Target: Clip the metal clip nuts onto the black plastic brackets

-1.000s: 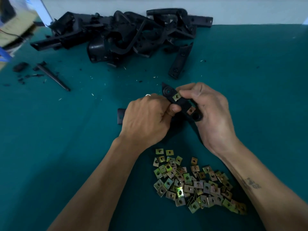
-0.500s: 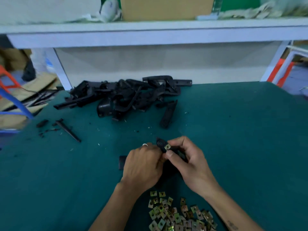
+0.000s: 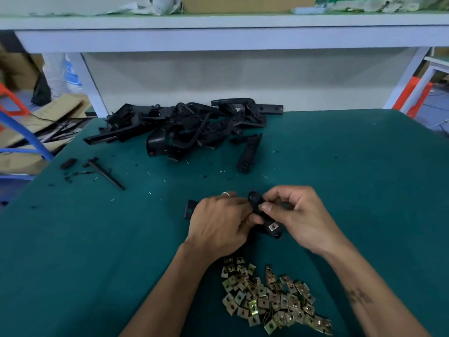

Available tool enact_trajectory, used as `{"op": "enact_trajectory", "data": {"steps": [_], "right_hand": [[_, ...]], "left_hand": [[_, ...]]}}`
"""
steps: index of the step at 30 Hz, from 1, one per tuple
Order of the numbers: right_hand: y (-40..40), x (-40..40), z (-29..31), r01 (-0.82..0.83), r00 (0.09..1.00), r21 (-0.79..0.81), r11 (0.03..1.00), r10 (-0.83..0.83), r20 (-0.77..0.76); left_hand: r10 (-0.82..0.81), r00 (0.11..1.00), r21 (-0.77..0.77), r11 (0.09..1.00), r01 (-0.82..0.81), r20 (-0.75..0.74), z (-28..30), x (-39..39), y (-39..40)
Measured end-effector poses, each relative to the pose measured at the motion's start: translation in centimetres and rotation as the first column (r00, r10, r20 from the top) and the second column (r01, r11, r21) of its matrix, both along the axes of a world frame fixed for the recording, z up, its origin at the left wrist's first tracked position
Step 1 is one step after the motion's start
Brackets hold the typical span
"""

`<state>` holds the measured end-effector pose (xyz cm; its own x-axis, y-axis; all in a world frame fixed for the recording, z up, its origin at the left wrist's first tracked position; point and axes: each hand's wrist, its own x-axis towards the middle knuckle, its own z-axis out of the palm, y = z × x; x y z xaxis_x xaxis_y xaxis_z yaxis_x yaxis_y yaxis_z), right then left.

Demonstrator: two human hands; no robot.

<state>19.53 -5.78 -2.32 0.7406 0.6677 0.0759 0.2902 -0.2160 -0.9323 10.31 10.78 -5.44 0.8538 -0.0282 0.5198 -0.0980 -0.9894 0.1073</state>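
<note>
Both hands hold one black plastic bracket (image 3: 255, 200) just above the green table. My left hand (image 3: 218, 222) grips its left part, and the bracket's far left end (image 3: 190, 209) sticks out past my knuckles. My right hand (image 3: 295, 215) pinches the bracket near its round upper end. A metal clip nut (image 3: 273, 226) sits clipped on the bracket's lower end, below my right thumb. A loose pile of brass-coloured clip nuts (image 3: 269, 297) lies on the table between my forearms.
A heap of black plastic brackets (image 3: 184, 127) lies at the back of the green table (image 3: 364, 190), with one separate bracket (image 3: 249, 153) beside it. A thin black strip (image 3: 105, 173) and small black scraps lie at the left. A white shelf (image 3: 218, 32) spans overhead.
The view has tilted up from the table to show the shelf. My right hand has shifted along the bracket, and the clip nut on the lower end is uncovered now.
</note>
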Motion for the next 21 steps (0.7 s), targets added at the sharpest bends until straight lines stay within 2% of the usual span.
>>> {"op": "enact_trajectory", "data": {"steps": [5,9,14,21], "right_hand": [[0.1,0.0,-0.4,0.100,0.993,0.090,0.991,-0.094,-0.072],[1.7,-1.0,-1.9,0.229,0.941,0.226,0.947,-0.156,-0.299],[3.2,-2.3,-3.0,0.372,0.851,0.332,0.867,-0.176,-0.494],[4.0,-2.7,-3.2,0.486,0.796,0.377,0.788,-0.221,-0.564]], "left_hand": [[-0.003,1.000,0.011,1.000,0.002,0.024,0.0,0.3,-0.2],[0.046,0.998,-0.061,0.997,-0.044,0.032,-0.2,0.3,-0.2],[0.120,0.993,-0.044,0.992,-0.120,-0.018,-0.6,0.3,-0.2],[0.158,0.987,-0.034,0.987,-0.158,-0.022,-0.7,0.6,-0.4]]}}
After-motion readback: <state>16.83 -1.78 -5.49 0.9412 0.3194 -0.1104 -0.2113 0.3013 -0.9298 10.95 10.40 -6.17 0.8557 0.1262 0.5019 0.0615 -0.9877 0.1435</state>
